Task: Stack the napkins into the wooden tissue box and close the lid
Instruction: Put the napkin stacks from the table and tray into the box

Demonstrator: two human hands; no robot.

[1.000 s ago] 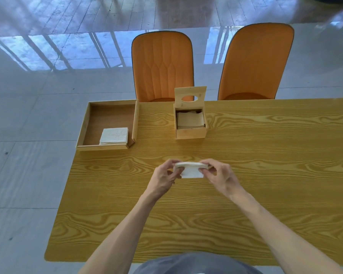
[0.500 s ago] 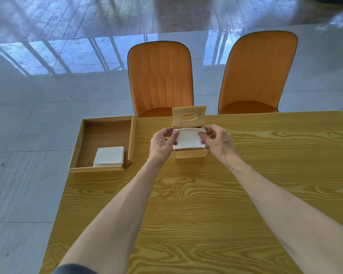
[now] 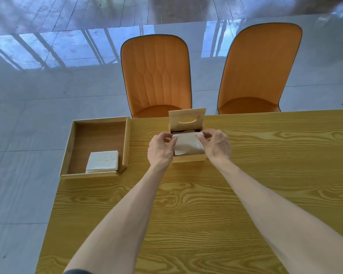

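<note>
A small wooden tissue box (image 3: 188,158) stands near the table's far edge, its lid (image 3: 187,118) with an oval slot standing upright at the back. Over the box's open top hangs a folded white napkin (image 3: 187,145), pinched at its upper corners by my left hand (image 3: 160,149) and my right hand (image 3: 216,146). Its lower edge dips into the box, where more napkins show behind it. Another small stack of white napkins (image 3: 102,161) lies in the front right corner of a wooden tray (image 3: 73,139) to the left.
The wooden table (image 3: 206,214) runs from the box toward me. The tray overhangs its left edge. Two orange chairs (image 3: 156,76) (image 3: 259,70) stand behind the far edge, over a glossy tiled floor.
Both hands carried the napkin from mid-table forward to the box and have lowered it slightly into the opening. The view has tilted as my head followed.
</note>
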